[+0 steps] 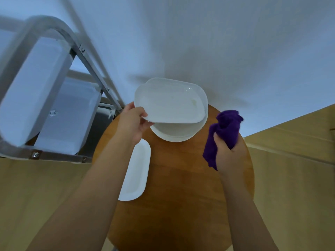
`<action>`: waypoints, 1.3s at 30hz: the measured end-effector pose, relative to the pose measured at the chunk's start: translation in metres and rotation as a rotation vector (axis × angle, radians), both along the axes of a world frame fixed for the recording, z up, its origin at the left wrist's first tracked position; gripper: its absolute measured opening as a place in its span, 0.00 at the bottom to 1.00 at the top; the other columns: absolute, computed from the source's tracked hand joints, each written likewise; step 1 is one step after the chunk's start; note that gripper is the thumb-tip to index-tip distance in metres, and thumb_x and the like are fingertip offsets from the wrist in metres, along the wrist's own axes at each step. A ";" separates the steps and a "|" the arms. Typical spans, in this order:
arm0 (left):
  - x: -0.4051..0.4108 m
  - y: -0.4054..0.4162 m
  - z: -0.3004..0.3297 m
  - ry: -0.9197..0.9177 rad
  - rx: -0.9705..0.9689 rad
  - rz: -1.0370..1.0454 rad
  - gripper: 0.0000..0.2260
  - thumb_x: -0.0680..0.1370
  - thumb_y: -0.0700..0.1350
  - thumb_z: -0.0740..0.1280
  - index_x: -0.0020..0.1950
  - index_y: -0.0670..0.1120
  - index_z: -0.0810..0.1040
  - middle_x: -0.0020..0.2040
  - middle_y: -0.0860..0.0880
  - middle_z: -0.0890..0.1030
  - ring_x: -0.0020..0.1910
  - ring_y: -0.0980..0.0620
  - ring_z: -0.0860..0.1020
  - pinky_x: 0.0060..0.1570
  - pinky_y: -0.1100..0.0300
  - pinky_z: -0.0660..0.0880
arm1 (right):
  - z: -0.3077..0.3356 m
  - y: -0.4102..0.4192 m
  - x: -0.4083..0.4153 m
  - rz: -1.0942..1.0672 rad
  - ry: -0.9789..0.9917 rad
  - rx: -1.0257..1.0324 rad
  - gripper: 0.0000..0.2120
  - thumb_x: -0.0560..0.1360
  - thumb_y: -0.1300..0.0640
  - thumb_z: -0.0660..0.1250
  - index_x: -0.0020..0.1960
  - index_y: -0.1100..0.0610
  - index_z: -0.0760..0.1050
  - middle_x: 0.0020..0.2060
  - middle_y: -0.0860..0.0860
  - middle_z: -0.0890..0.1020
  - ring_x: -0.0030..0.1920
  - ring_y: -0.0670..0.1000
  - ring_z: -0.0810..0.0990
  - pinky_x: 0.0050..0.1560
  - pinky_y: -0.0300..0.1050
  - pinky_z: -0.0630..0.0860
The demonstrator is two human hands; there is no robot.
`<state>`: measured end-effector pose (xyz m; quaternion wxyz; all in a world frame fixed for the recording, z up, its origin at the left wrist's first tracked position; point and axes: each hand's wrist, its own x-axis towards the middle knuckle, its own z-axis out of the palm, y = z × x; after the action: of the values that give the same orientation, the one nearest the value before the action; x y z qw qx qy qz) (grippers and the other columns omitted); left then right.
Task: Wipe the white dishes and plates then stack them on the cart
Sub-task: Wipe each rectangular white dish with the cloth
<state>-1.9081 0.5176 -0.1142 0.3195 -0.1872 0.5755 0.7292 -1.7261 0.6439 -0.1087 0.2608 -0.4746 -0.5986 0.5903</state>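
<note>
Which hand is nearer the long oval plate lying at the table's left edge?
Left. The left hand and its forearm pass right above the oval plate while gripping the square dish. The right hand holds the purple cloth across the table.

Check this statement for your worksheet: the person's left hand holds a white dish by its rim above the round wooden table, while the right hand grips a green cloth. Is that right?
Not quite. The cloth is purple, not green, as the head view shows. The rest stands: the left hand holds the white dish by its rim above the round wooden table, and the right hand grips the cloth.
</note>
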 end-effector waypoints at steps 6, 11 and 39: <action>0.051 -0.030 0.011 -0.017 0.084 -0.004 0.23 0.72 0.29 0.54 0.54 0.53 0.77 0.58 0.47 0.80 0.57 0.42 0.78 0.51 0.47 0.80 | 0.002 0.004 0.026 -0.003 0.321 -0.402 0.12 0.73 0.52 0.66 0.56 0.47 0.75 0.43 0.44 0.84 0.44 0.44 0.82 0.41 0.41 0.79; 0.099 -0.050 0.013 -0.102 0.091 -0.076 0.25 0.72 0.28 0.55 0.56 0.53 0.76 0.54 0.50 0.81 0.55 0.44 0.78 0.43 0.54 0.82 | -0.003 -0.001 0.036 0.071 0.255 -0.497 0.21 0.67 0.51 0.72 0.59 0.47 0.73 0.45 0.45 0.84 0.43 0.47 0.84 0.36 0.45 0.80; 0.158 -0.055 0.008 -0.013 0.032 -0.325 0.19 0.67 0.66 0.58 0.50 0.61 0.80 0.47 0.56 0.84 0.48 0.56 0.82 0.44 0.61 0.79 | -0.009 -0.109 0.039 0.641 -0.379 0.559 0.30 0.74 0.38 0.50 0.74 0.44 0.54 0.74 0.43 0.53 0.73 0.42 0.47 0.72 0.45 0.41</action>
<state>-1.7504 0.4629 -0.1066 0.4401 -0.0913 0.5843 0.6757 -1.6870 0.5354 -0.1176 0.0692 -0.2766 -0.8883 0.3601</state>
